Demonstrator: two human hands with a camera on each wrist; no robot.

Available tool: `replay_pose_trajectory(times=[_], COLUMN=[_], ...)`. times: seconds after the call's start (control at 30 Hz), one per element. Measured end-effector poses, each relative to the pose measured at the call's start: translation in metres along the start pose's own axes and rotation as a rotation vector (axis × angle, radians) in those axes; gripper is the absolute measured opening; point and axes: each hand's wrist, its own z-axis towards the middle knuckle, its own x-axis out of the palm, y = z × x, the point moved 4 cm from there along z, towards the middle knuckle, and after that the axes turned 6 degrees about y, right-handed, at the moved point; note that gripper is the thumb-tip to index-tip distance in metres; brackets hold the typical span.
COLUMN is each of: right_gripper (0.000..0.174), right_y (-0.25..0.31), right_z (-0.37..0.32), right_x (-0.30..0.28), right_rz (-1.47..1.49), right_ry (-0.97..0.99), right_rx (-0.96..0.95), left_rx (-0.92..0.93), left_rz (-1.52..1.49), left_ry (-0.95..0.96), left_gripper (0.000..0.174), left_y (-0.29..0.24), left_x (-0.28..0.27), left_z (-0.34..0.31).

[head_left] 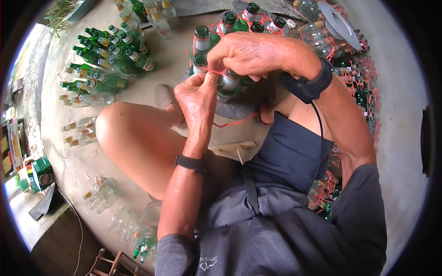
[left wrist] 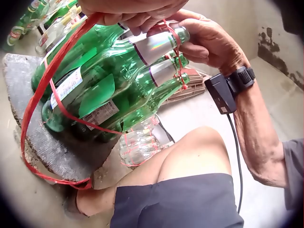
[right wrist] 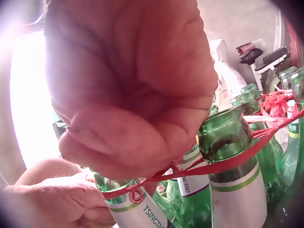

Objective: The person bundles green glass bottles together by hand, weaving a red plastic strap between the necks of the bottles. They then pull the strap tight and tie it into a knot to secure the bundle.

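Observation:
A cluster of green beer bottles [head_left: 201,42] stands upright between the person's feet, on a grey slab [left wrist: 19,71]. Red plastic string [right wrist: 223,165] runs round the bottle necks. The left hand [head_left: 195,94] pinches the string between thumb and fingers at the near side of the cluster. From there a length of string [left wrist: 34,102] hangs in a long loop past the bottles to the slab. Directly over the necks, the right hand [head_left: 251,51] bends down with curled fingers, gripping the string close to the left hand. Its fingertips are partly hidden behind the bottle necks and palm.
Loose green and clear bottles [head_left: 113,53] stand in groups on the floor at left. Along the right side lie bottle bundles [head_left: 363,87] tied with red string, a grey round lid [head_left: 340,25] on top. The person's knees [head_left: 120,115] flank the work.

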Motion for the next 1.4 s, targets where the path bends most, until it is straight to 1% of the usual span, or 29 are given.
replay_pose_trajectory(times=[0.07,0.13,0.17,0.23,0.27,0.33,0.37,0.47,0.5,0.6,0.67,0.73,0.8,0.83,0.9,0.93,1.0,1.03,1.07,1.13,1.17,1.23,1.27,1.3,1.4], right_gripper=[0.033,0.029,0.029,0.021,0.021,0.015,0.012,0.012,0.012,0.011,0.009,0.008,0.007,0.007,0.011,0.011,0.014,0.015,0.015,0.017,0.017,0.017,0.017,0.015,0.018], right_y=[0.002,0.007,0.005,0.000,-0.005,0.013,0.012,0.015,0.013,0.016,0.015,0.019,0.020,0.019,0.017,0.017,0.020,0.014,0.010,0.002,0.002,-0.004,-0.005,-0.005,0.001], right_z=[0.001,0.001,0.003,0.009,0.009,0.001,-0.004,-0.007,-0.006,-0.005,-0.004,-0.004,-0.004,-0.005,-0.010,-0.011,-0.016,-0.015,-0.014,-0.012,-0.014,-0.017,-0.018,-0.020,-0.027], right_x=[0.000,-0.002,-0.002,-0.002,-0.001,-0.004,-0.006,-0.009,-0.008,-0.012,-0.014,-0.018,-0.023,-0.024,-0.029,-0.031,-0.040,-0.039,-0.036,-0.032,-0.032,-0.033,-0.034,-0.036,-0.044], right_rz=[0.002,-0.107,-0.113,-0.247,-0.259,-0.483,-0.491,-0.566,-0.559,-0.633,-0.684,-0.735,-0.772,-0.776,-0.600,-0.606,-0.403,-0.376,-0.380,-0.162,-0.164,-0.061,-0.062,-0.134,-0.288], right_ry=[-0.003,0.012,0.012,0.003,-0.002,-0.174,-0.130,-0.130,-0.126,-0.121,-0.125,-0.130,-0.084,-0.081,-0.106,-0.102,-0.188,-0.224,-0.222,-0.195,-0.193,-0.190,-0.189,-0.216,-0.285], right_rx=[0.012,0.045,0.044,-0.015,-0.021,-0.302,-0.216,-0.234,-0.208,-0.272,-0.290,-0.307,-0.203,-0.204,-0.234,-0.235,-0.390,-0.454,-0.455,-0.345,-0.348,-0.196,-0.198,-0.212,-0.230], left_rx=[0.021,0.013,0.008,0.011,0.008,0.040,0.033,0.039,0.039,0.054,0.029,0.043,0.055,0.043,0.033,0.025,0.018,0.011,0.004,0.030,0.054,0.073,0.090,0.091,0.094], left_rz=[-0.036,-0.021,-0.004,-0.031,-0.054,-0.081,-0.061,-0.072,-0.065,-0.055,-0.094,-0.116,-0.140,-0.149,-0.163,-0.131,-0.104,-0.094,-0.084,-0.093,-0.099,-0.109,-0.119,-0.121,-0.156], left_ry=[-0.007,-0.001,0.002,0.001,0.004,0.002,0.009,0.002,0.013,0.021,0.077,0.071,0.064,0.078,0.088,0.092,0.097,0.108,0.119,0.104,0.092,0.091,0.093,0.091,0.096], left_gripper=[0.030,0.030,0.032,0.033,0.035,0.037,0.036,0.034,0.034,0.035,0.035,0.037,0.038,0.037,0.036,0.036,0.035,0.035,0.035,0.035,0.035,0.035,0.038,0.038,0.035], left_y=[0.001,0.001,0.001,0.000,0.001,0.004,0.006,0.006,0.005,0.011,0.009,0.010,0.009,0.006,0.004,0.005,0.003,0.002,0.002,0.002,0.001,0.001,0.001,0.000,-0.007], left_x=[0.001,0.000,0.000,0.000,0.001,0.002,0.002,0.005,0.005,0.005,0.005,0.009,0.009,0.009,0.008,0.008,0.007,0.007,0.007,0.008,0.008,0.009,0.009,0.009,0.011], left_z=[0.001,0.000,0.000,-0.001,0.000,0.001,0.001,0.000,-0.001,0.002,0.001,0.000,-0.001,-0.002,-0.002,-0.002,-0.002,-0.002,-0.002,-0.003,-0.004,-0.005,-0.005,-0.006,-0.008])
